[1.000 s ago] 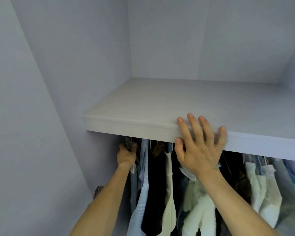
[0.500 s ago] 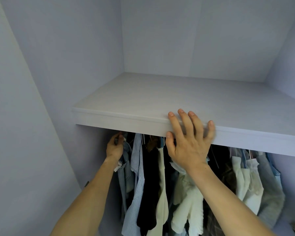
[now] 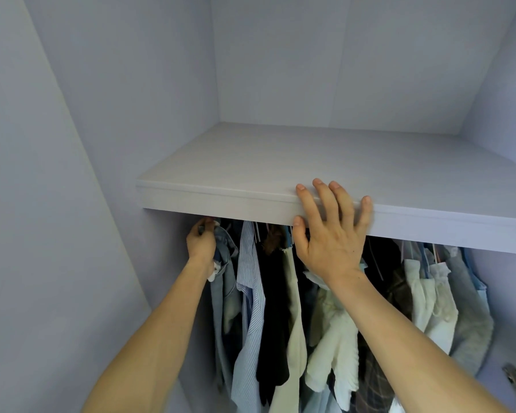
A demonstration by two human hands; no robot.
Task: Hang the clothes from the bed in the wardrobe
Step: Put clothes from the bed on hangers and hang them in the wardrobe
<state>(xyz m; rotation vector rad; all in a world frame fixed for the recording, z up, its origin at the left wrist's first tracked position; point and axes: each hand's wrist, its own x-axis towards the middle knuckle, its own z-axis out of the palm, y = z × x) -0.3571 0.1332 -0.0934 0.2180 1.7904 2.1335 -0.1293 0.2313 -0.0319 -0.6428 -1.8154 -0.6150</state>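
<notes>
Denim garment (image 3: 225, 257) gripped by left hand (image 3: 201, 242); right hand (image 3: 331, 236) flat on shelf (image 3: 221, 174).

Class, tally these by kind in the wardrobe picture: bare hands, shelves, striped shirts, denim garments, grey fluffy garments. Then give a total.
Bare hands: 2 (left hand, right hand)
pale wooden shelf: 1
blue-and-white striped shirt: 1
faded blue denim garment: 1
grey fluffy garment: 1
Total: 6
</notes>
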